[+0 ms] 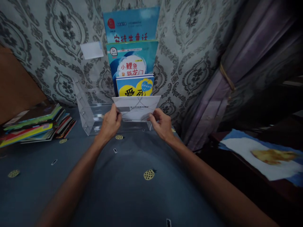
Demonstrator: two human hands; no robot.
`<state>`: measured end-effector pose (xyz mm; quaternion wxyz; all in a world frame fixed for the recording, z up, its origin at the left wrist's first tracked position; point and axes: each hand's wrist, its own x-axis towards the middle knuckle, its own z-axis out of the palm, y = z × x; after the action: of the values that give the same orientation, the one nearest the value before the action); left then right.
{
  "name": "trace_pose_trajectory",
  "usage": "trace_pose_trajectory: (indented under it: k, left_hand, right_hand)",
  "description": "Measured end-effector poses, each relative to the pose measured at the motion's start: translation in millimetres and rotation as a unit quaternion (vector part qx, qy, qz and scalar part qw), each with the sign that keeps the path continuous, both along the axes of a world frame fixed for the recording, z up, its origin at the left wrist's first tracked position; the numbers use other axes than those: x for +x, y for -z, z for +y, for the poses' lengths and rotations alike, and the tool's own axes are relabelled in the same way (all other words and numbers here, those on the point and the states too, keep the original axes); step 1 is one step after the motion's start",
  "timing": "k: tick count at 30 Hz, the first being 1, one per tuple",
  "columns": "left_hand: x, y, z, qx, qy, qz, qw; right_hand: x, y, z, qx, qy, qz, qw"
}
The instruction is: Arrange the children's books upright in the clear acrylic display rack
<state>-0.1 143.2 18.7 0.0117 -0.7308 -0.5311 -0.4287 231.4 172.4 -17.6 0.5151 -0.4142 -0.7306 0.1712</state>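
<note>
"So, where's the white booklet (139, 101)?"

"Midair at the front of the clear rack (83, 114), tilted, printed side showing. Can't tell whether its lower edge touches the plastic."

"And the hands?"

"Both on it. Left hand (110, 121) pinches the left edge, right hand (162, 123) the lower right corner, thumbs towards the viewer. Fingers behind mostly hidden."

"Handling?"

"Even grip, I'd say, so the thin cover doesn't bow. Best kept square to the rack, with the lower edge lined up before any weight goes on it. Pressing unevenly could skew it or bend a corner. Fingertips want to stay clear of the rack's edge."

"What's behind it?"

"Blue-and-yellow book (134, 84) directly behind, its lower part covered. Teal book (132, 58) behind that, then a taller blue book (131, 25). All three upright, stepped in height. A knock backwards might disturb them; a light touch seems wise."

"Further out?"

"Rack on a dark blue tabletop (127, 192) with pineapple prints. Loose book stack (33, 126) well to the left, edges uneven. Patterned wall (189, 41) behind, tied purple curtain (211, 91) to the right."
</note>
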Motion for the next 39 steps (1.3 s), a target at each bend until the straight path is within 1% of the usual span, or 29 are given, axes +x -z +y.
trace_pose_trajectory:
  k: [3, 5, 7, 10, 14, 17, 21, 27, 34, 39]
  left_hand:
    - [3, 4.4, 6, 0.000, -0.012, 0.015, 1.000]
    - [5, 7.0, 9, -0.006, -0.027, 0.032, 0.999]
    - [7, 10.0, 13, -0.021, -0.048, 0.050, 0.997]
    - [8, 15.3, 17, -0.050, -0.079, 0.071, 0.993]
    - [6, 22.4, 22, -0.069, -0.095, 0.069, 0.991]
    - [5, 26.2, 24, -0.077, -0.095, 0.067, 0.990]
    - [5, 28.3, 24, -0.092, -0.102, 0.079, 0.987]
    - [7, 27.8, 24, -0.102, -0.106, 0.076, 0.986]
    - [7, 30.8, 26, -0.093, -0.097, 0.069, 0.988]
    - [6, 30.4, 26, -0.105, -0.096, 0.067, 0.988]
  right_hand:
    - [1, 6, 8, 0.027, 0.014, 0.018, 0.999]
    - [2, 9, 15, 0.051, 0.028, 0.012, 0.998]
    - [4, 12, 22, 0.071, 0.050, 0.004, 0.996]
    - [5, 18, 30, 0.079, 0.073, 0.006, 0.994]
    - [5, 21, 32, 0.069, 0.084, 0.042, 0.993]
    - [4, 21, 31, 0.048, 0.080, 0.067, 0.993]
    - [3, 19, 33, 0.037, 0.069, 0.089, 0.993]
    - [2, 16, 35, 0.028, 0.065, 0.105, 0.992]
    - [2, 15, 35, 0.031, 0.066, 0.100, 0.992]
    - [2, 16, 36, 0.039, 0.070, 0.099, 0.992]
